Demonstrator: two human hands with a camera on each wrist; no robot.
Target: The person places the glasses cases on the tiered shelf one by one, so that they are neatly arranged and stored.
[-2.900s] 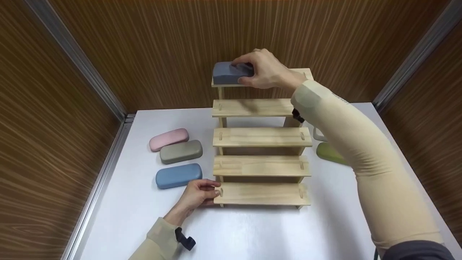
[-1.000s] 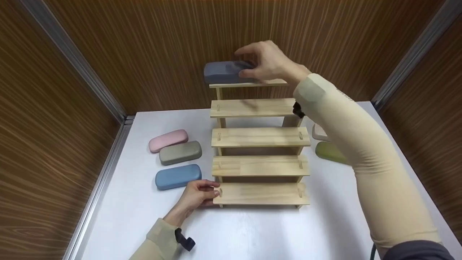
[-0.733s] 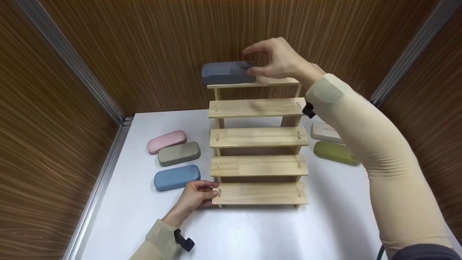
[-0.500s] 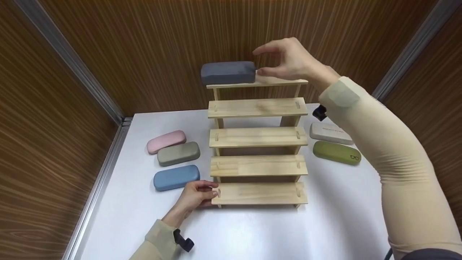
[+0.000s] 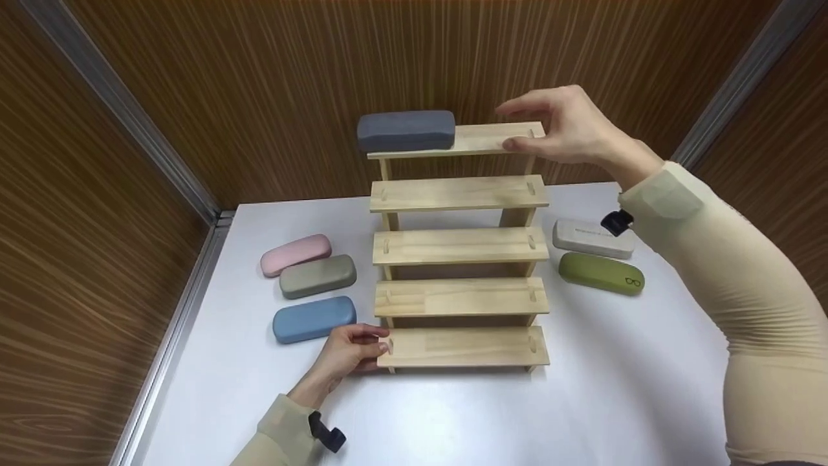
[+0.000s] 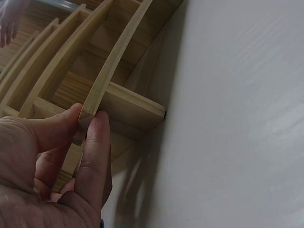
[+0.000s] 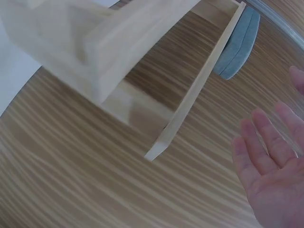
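A wooden tiered display rack (image 5: 460, 246) stands on the white table. On the left part of its top shelf lies a dark blue glasses case (image 5: 406, 131); the right wrist view shows the same case (image 7: 238, 43) at the shelf's far end. My right hand (image 5: 569, 126), fingers apart and holding nothing, is over the right end of that top shelf. With thumb and fingers my left hand (image 5: 349, 353) pinches the left end of the lowest shelf. The left wrist view shows the thumb and a finger of that hand (image 6: 71, 156) on either side of the shelf board's corner.
Left of the rack lie a pink case (image 5: 296, 255), a grey-green case (image 5: 318, 276) and a blue case (image 5: 314, 319). On its right are a light grey case (image 5: 592, 238) and an olive green case (image 5: 601, 273). Wood-grain panels (image 5: 291, 77) enclose the back and sides.
The dark blue glasses case shifted slightly left on the top shelf, and my right hand let go of it. That hand then moved right and lower. My left hand kept its pinch on the lowest shelf.
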